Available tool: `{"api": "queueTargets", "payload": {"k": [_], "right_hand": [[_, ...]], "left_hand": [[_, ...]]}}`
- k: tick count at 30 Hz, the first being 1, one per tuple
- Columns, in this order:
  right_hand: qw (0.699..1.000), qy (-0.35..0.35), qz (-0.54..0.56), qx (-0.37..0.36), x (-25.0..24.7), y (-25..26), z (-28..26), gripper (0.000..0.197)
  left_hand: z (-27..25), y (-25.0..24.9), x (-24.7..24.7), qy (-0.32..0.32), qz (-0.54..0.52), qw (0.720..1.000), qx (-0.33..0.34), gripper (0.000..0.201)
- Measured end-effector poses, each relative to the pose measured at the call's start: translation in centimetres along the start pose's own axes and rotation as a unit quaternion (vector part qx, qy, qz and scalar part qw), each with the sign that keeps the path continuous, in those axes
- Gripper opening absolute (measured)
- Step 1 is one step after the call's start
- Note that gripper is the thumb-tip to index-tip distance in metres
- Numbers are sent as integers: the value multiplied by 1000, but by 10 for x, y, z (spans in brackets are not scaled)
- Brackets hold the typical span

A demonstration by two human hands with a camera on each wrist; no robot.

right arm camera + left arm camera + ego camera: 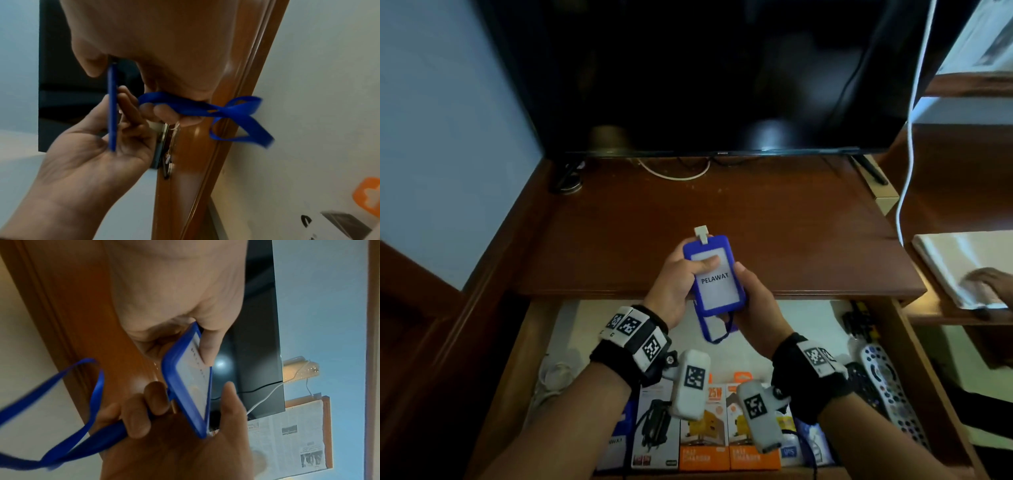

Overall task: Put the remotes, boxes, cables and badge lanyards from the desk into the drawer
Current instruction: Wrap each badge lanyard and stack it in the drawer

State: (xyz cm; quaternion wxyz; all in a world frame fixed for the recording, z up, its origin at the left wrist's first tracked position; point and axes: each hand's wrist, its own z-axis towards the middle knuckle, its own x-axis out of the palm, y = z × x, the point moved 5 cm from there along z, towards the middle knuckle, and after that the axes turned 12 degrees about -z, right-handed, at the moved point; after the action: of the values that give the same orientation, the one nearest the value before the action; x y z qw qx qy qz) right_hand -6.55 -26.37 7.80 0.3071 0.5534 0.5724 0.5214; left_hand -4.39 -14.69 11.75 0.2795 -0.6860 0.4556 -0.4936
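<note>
Nearest, inside the open drawer [914, 359], at least four boxes [703, 431] and two remotes [887, 387] are lying; above them one badge holder [714, 274] is being gripped by both hands, the left hand [674, 284] curling round its side with thumb on the card, the right hand [753, 305] gathering the blue lanyard [61, 402] in closed fingers; bundling the ribbon fully before lowering is advisable; beyond, the desk [688, 205] is bearing one television [705, 75].

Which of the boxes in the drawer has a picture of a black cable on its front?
The white box left of the two orange charger boxes; its front shows a coiled black cable, while theirs show yellow chargers.
</note>
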Motion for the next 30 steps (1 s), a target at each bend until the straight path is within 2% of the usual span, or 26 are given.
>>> {"api": "queueTargets", "payload": {"k": [2, 5, 7, 14, 16, 19, 23, 27, 30], "right_hand": [[999, 2, -37, -7, 4, 3, -1, 43], [995, -11, -95, -13, 7, 5, 0, 20], [994, -10, -109, -10, 8, 5, -1, 12], [988, 29, -152, 13, 4, 4, -5, 15], [981, 52, -183, 25, 2, 5, -5, 23], [970, 87, -225, 33, -2, 11, -5, 32], [955, 117, -270, 38, -1, 10, -6, 49], [954, 124, -267, 60, 6, -1, -7, 26], [950, 121, -280, 72, 13, -11, -7, 29]], "left_hand": [[-2, -2, -2, -7, -5, 1000, 16, 34], [-3, -5, -4, -22, -4, 999, 39, 33], [-4, -4, -6, -32, -5, 999, 41, 35], [-9, 4, -30, -70, -16, 997, 0, 66], [-9, -1, -37, -43, 12, 999, -27, 68], [-10, -12, -42, 36, 76, 994, -63, 53], [-9, -21, -56, 87, 207, 971, -78, 44], [-9, -25, -64, 81, 353, 931, -41, 27], [-13, -21, -64, 105, 434, 894, -46, 20]]}}
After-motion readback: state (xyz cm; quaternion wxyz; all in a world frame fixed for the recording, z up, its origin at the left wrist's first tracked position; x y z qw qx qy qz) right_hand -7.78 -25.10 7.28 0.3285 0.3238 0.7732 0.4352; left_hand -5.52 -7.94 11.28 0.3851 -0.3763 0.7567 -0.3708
